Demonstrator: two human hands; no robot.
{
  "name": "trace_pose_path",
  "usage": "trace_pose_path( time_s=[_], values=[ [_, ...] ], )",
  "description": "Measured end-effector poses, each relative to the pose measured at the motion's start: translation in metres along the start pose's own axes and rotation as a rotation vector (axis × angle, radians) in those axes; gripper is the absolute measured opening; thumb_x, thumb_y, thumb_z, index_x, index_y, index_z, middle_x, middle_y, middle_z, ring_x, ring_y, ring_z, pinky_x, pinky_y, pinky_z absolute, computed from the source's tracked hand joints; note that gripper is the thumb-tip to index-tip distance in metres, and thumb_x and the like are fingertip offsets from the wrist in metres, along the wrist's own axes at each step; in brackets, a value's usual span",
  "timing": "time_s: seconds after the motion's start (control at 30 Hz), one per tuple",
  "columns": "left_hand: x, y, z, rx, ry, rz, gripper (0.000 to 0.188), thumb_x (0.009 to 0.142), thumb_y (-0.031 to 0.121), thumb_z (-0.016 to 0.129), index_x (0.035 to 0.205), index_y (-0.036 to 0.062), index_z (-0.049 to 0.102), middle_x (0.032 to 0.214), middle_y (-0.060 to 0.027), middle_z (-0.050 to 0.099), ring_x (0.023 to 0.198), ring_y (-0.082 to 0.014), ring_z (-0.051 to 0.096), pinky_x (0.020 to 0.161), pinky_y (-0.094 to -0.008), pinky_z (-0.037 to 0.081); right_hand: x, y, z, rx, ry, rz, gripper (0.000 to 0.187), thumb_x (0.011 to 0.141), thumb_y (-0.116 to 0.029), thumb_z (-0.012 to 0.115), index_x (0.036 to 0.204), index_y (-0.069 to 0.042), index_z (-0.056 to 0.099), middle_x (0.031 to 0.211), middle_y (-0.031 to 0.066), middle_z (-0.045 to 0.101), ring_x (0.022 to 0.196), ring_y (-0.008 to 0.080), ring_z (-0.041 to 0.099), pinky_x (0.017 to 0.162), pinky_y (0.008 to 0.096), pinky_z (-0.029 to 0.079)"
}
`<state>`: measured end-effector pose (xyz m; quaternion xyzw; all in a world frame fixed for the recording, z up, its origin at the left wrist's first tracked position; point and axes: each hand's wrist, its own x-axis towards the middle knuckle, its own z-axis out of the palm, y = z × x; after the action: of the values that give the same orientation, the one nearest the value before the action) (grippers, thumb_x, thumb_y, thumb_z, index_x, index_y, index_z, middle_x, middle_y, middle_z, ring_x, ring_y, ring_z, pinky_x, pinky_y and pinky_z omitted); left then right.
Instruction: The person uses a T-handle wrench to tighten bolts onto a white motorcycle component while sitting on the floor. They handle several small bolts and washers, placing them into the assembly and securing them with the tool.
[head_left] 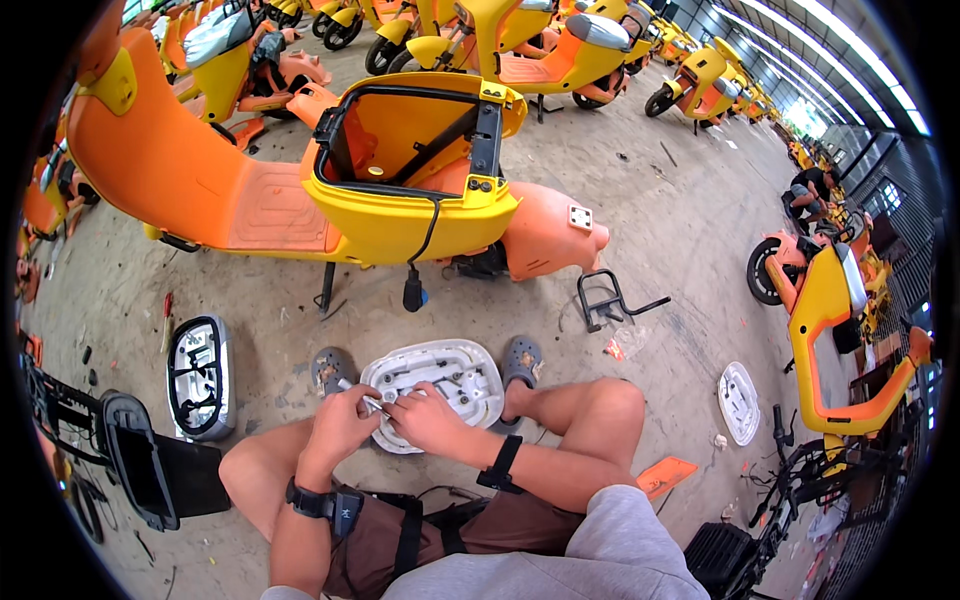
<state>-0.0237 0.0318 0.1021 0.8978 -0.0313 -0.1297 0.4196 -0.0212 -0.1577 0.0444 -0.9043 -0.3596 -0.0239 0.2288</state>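
Head camera is showing both hands working close together at the lower centre of the frame, over a white oval plastic seat shell point(462, 375) that is lying ribbed side up on the floor. Left hand point(345, 422) is curling its fingers around a small silvery piece point(374, 404); right hand point(432, 420) is meeting it with bent fingers, though whether these are gripping anything cannot be told. Grey clogs point(523, 360) are flanking the shell. At the left of the frame, a black-rimmed seat underside point(200, 372) is resting on the floor. Across the upper left, an orange-and-yellow scooter body point(405, 225) is standing with its compartment open.
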Motion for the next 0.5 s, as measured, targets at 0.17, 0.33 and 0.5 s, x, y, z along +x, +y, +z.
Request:
trace_pose_path(
  time_s=[0.17, 0.33, 0.5],
  values=[
    [-0.004, -0.019, 0.017, 0.207, 0.088, 0.097, 0.027, 0.074, 0.020, 0.072, 0.093, 0.0018, 0.075, 0.076, -0.0198, 0.068, 0.069, -0.0369, 0.066, 0.066, -0.0435, 0.053, 0.003, -0.005, -0.014, -0.131, -0.015, -0.092, 0.018, 0.084, -0.012, 0.060, 0.098, -0.009, 0.071, 0.101, 0.0074, 0.064, 0.114, 0.0225, 0.055, 0.109, 0.0493, 0.033],
    [-0.004, -0.010, 0.012, 0.246, -0.067, 0.026, 0.023, 0.076, 0.023, 0.069, 0.085, 0.0030, 0.077, 0.073, -0.0234, 0.067, 0.071, -0.0403, 0.066, 0.070, -0.0467, 0.054, 0.006, -0.007, -0.019, -0.049, 0.227, -0.015, 0.027, 0.083, -0.016, 0.063, 0.108, -0.008, 0.069, 0.107, 0.0105, 0.065, 0.117, 0.0251, 0.054, 0.107, 0.0474, 0.035],
    [-0.004, -0.013, 0.019, 0.243, -0.071, 0.031, 0.022, 0.078, 0.022, 0.067, 0.084, 0.0026, 0.076, 0.074, -0.0253, 0.066, 0.076, -0.0420, 0.066, 0.072, -0.0478, 0.054, 0.007, -0.009, -0.017, 0.277, -0.037, 0.282, 0.035, 0.082, -0.019, 0.066, 0.115, -0.004, 0.066, 0.109, 0.0180, 0.067, 0.105, 0.0323, 0.062, 0.097, 0.0419, 0.043]
  ],
)
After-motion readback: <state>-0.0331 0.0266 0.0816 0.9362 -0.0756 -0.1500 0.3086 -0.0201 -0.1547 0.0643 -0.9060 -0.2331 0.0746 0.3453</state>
